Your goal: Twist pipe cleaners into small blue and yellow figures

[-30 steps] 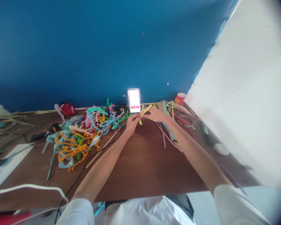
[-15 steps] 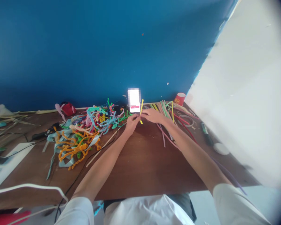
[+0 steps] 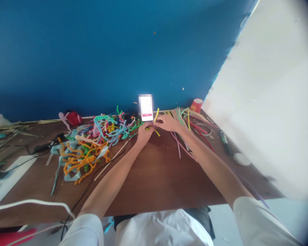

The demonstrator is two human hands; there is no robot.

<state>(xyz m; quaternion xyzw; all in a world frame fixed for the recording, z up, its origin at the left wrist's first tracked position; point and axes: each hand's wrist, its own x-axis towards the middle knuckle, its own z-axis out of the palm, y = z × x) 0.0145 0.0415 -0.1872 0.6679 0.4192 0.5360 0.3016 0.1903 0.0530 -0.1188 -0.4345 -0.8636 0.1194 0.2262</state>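
Observation:
Between my two hands is a yellow pipe cleaner point(image 3: 156, 113), bent, with one end pointing up and another sticking out below the fingers. My left hand point(image 3: 145, 131) pinches it from the left. From the right, my right hand point(image 3: 166, 123) has its fingertips closed on it, close to the left fingertips. Just behind the hands stands a lit phone point(image 3: 146, 111) against the blue wall. Where exactly the fingers meet the pipe cleaner is partly hidden.
A tangle of colourful twisted pipe cleaners point(image 3: 110, 128) and an orange bunch point(image 3: 86, 159) lie on the left. Straight pipe cleaners point(image 3: 181, 116) spread out at right, near a red paper cup point(image 3: 196, 105), a marker point(image 3: 226, 143) and a white disc point(image 3: 242, 159). A black cable point(image 3: 88, 189) crosses the table.
The yellow pipe cleaner has gone from nearly straight and upright to bent, its lower end now pointing right. My hands stay close together in about the same place.

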